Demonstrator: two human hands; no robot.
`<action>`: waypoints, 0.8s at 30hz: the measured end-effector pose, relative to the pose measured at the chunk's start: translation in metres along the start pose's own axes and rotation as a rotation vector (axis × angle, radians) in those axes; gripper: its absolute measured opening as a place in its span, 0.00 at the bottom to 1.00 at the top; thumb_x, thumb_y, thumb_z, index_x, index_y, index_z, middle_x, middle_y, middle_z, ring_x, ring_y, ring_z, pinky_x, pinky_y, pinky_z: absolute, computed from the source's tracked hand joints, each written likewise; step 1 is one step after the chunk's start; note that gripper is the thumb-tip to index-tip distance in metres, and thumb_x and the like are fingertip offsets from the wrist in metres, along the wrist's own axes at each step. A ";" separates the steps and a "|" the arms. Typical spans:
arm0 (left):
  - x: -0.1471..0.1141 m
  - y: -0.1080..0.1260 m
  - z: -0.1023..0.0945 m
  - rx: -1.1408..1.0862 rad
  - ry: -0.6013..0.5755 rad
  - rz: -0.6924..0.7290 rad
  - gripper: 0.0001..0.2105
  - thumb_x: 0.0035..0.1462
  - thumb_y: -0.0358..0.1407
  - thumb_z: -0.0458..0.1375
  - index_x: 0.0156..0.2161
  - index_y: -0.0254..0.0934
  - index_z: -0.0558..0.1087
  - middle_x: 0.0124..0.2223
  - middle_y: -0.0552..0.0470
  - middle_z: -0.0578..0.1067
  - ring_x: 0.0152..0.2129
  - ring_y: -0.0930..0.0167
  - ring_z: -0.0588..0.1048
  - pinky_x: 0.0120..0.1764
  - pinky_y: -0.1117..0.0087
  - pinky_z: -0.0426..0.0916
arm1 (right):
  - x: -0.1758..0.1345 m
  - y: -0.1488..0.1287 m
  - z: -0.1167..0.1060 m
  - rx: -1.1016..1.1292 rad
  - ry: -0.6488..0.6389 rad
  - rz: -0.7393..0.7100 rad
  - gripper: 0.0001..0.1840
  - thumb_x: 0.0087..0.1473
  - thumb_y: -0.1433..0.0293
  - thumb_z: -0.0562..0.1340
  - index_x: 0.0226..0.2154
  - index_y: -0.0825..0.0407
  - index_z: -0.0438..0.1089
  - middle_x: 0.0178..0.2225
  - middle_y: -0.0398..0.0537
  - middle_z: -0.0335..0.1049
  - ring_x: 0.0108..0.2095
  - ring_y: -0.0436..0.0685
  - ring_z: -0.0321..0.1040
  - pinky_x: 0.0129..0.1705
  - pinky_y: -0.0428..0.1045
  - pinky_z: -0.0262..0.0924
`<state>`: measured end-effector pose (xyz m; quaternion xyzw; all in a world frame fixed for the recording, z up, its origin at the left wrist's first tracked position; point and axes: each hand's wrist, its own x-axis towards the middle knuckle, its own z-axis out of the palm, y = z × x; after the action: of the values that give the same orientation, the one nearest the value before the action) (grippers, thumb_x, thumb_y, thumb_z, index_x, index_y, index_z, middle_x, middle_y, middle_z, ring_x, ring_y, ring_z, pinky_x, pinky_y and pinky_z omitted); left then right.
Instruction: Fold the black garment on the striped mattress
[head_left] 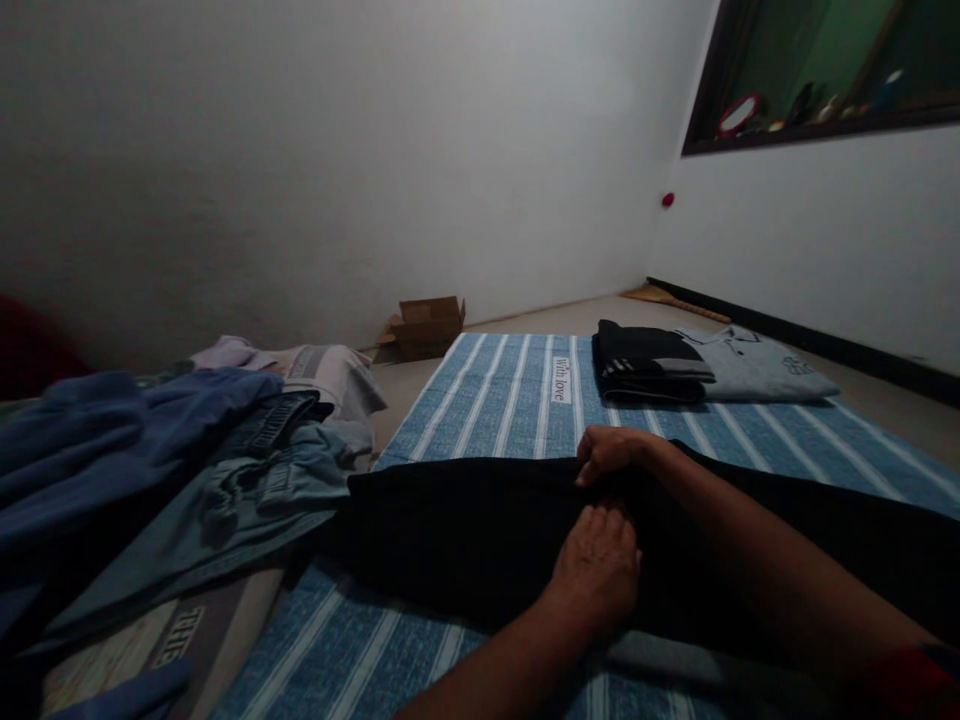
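A pair of black trousers (465, 530), as the long dark cloth appears, lies stretched sideways over a blue striped mat (499, 400). At its far edge, my right hand (611, 452) is closed on the fabric, thumb and fingers pinching it. My left hand (596, 565) is just nearer, its fingers bunched together and curled into the same cloth; the fingertips are partly hidden. Both hands are near the middle of the garment. Some grey cloth (675, 660) shows under its near side.
Folded black clothing (649, 360) and a grey collared shirt (757, 365) lie at the mat's far right. On the left is a loose heap with blue cloth (135, 430) and light-blue denim (296, 475). A cardboard box (427, 330) stands by the wall.
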<state>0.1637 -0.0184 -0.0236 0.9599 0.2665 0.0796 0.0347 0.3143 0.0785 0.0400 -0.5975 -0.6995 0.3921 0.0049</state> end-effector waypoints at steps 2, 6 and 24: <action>0.000 0.001 -0.001 0.012 -0.004 0.011 0.23 0.65 0.38 0.37 0.58 0.26 0.60 0.60 0.38 0.62 0.58 0.61 0.59 0.59 0.60 0.54 | 0.001 -0.003 0.000 -0.009 0.040 -0.009 0.16 0.33 0.64 0.67 0.13 0.53 0.60 0.14 0.35 0.52 0.20 0.47 0.50 0.22 0.45 0.44; -0.001 0.001 -0.002 0.022 0.000 0.050 0.23 0.65 0.37 0.36 0.59 0.25 0.59 0.61 0.37 0.61 0.60 0.61 0.56 0.60 0.60 0.50 | 0.006 -0.005 -0.003 0.002 0.203 -0.050 0.10 0.41 0.65 0.62 0.19 0.53 0.62 0.18 0.35 0.54 0.22 0.46 0.51 0.24 0.44 0.44; 0.000 -0.003 -0.002 -0.129 -0.078 -0.104 0.29 0.63 0.48 0.37 0.64 0.32 0.50 0.66 0.37 0.48 0.63 0.57 0.42 0.60 0.48 0.44 | 0.013 0.003 -0.004 -0.167 0.197 0.037 0.10 0.48 0.69 0.59 0.29 0.56 0.75 0.26 0.45 0.71 0.29 0.51 0.65 0.29 0.43 0.55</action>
<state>0.1624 -0.0160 -0.0218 0.9429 0.3087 0.0575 0.1109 0.3147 0.0913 0.0347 -0.6443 -0.7145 0.2720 0.0167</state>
